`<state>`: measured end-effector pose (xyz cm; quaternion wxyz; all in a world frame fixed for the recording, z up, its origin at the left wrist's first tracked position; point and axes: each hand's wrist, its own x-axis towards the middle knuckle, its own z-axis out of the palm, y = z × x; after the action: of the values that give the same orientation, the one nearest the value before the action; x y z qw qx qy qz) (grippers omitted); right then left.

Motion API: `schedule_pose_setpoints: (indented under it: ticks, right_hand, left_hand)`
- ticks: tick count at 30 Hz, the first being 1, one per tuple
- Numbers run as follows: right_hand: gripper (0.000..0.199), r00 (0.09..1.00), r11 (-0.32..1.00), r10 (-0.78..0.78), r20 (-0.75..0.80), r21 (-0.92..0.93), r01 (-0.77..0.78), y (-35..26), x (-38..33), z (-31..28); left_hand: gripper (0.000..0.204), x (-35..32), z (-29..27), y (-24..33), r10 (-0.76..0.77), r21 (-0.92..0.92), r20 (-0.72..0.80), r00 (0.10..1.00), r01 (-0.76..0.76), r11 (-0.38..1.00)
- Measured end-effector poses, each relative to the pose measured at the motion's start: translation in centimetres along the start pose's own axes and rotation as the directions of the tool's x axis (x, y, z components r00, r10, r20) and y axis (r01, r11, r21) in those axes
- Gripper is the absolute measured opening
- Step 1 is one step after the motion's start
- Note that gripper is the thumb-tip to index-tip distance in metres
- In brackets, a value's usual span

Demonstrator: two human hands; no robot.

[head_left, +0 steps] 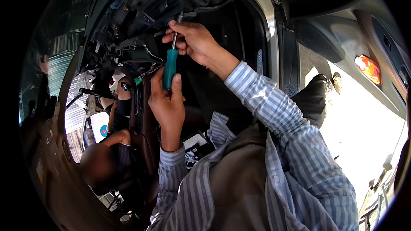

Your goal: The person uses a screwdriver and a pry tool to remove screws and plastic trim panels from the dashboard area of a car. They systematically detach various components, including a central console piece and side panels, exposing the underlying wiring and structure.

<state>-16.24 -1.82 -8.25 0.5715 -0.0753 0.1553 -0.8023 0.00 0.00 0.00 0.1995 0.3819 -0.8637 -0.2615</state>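
Observation:
A screwdriver (170, 69) with a green handle and a metal shaft points up and away from me, into the opened dashboard (160, 6). My left hand (168, 107) is closed round the lower end of its handle, thumb along one side. Higher up, my right hand (195, 42) pinches the shaft near the tip between thumb and fingers. The tip is close to dark plastic parts of the dashboard; whether it sits on a screw cannot be made out.
Left of me another person (122, 139) sits across the console, where a green connector (138, 80) hangs on wires. On the right, the open car door (317, 38) holds a red-orange bottle (368, 69) in its pocket. White papers (195, 141) lie beside my left forearm.

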Motion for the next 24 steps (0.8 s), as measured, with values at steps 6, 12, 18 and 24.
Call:
schedule_pose_setpoints:
  ticks: [6, 12, 18, 24]
  right_hand:
    - [0.027, 0.997, 0.997, 0.008, 0.071, 0.073, -0.013, -0.1, -0.2, 0.0]
    - [0.028, 0.999, 0.998, -0.033, 0.027, 0.056, 0.031, 0.2, 0.3, -0.2]
    - [0.029, 0.993, 0.996, 0.050, 0.111, 0.073, -0.058, 0.1, -0.2, 0.1]
    - [0.031, 0.999, 1.000, 0.022, 0.035, 0.004, -0.022, 0.1, 0.1, -0.1]
  left_hand:
    - [0.048, 0.3, -0.6, -2.0, -0.028, -0.813, 0.575, 0.817, 0.575, 0.092]
    - [0.041, -0.1, 1.1, -0.6, 0.153, 0.069, -0.085, 0.985, -0.147, 0.987]
    - [0.055, 0.6, -1.2, -2.1, -0.001, -0.796, 0.605, 0.796, 0.605, 0.012]
    - [0.041, -0.7, 1.1, -0.3, 0.068, 0.004, -0.091, 0.993, -0.068, 0.998]
